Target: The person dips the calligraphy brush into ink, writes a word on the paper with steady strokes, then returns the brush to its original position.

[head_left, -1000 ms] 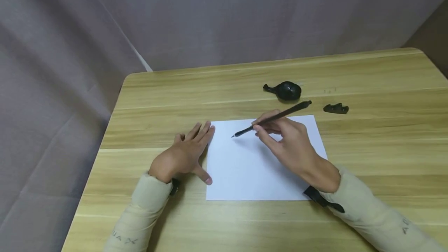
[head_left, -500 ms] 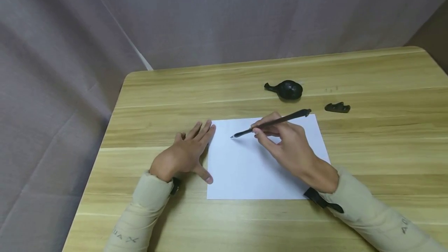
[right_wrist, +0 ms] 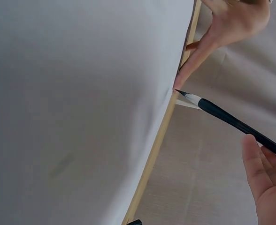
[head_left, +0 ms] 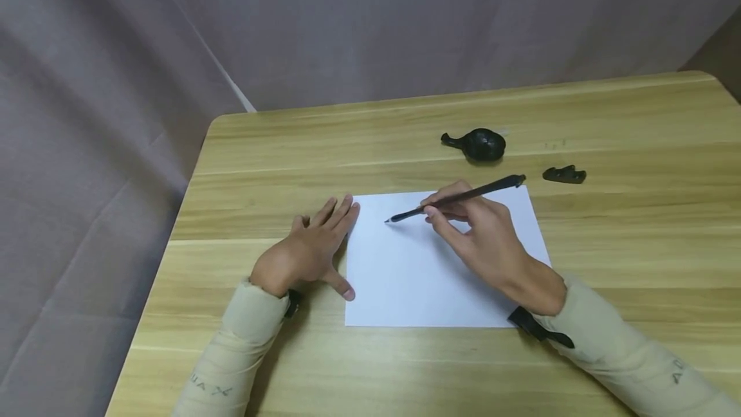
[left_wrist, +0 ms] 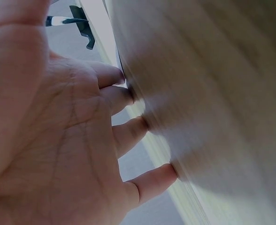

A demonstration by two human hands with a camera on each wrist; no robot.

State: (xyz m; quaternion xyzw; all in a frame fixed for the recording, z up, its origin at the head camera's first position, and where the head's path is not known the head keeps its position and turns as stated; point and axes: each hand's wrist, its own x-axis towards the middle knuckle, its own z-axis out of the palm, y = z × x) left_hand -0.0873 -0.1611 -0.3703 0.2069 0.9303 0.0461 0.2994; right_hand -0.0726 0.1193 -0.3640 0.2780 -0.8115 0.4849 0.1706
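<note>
My right hand [head_left: 489, 246] pinches a calligraphy brush [head_left: 457, 199] between thumb and fingers. The brush slants, handle end up to the right, and its pale bristles darken to a point near the upper left of a white sheet of paper [head_left: 399, 282]. Whether the tip touches the sheet I cannot tell. In the right wrist view the brush [right_wrist: 232, 121] shows its white and dark bristles clearly. My left hand [head_left: 309, 250] lies with fingers spread at the paper's left edge, thumb and fingertips on that edge. Its palm [left_wrist: 67, 117] appears raised off the table in the left wrist view.
Behind the paper on the wooden table [head_left: 278, 159] lies a black, rounded object [head_left: 483, 145] with a narrow neck. To its right sits a small black brush rest [head_left: 564, 175] with peaks. A grey curtain [head_left: 376, 31] hangs behind the table.
The brush's handle end dips slightly, then the brush stays nearly level with that. Its tip shifts only a little over the paper. My left hand stays in place; the whole view drifts slightly.
</note>
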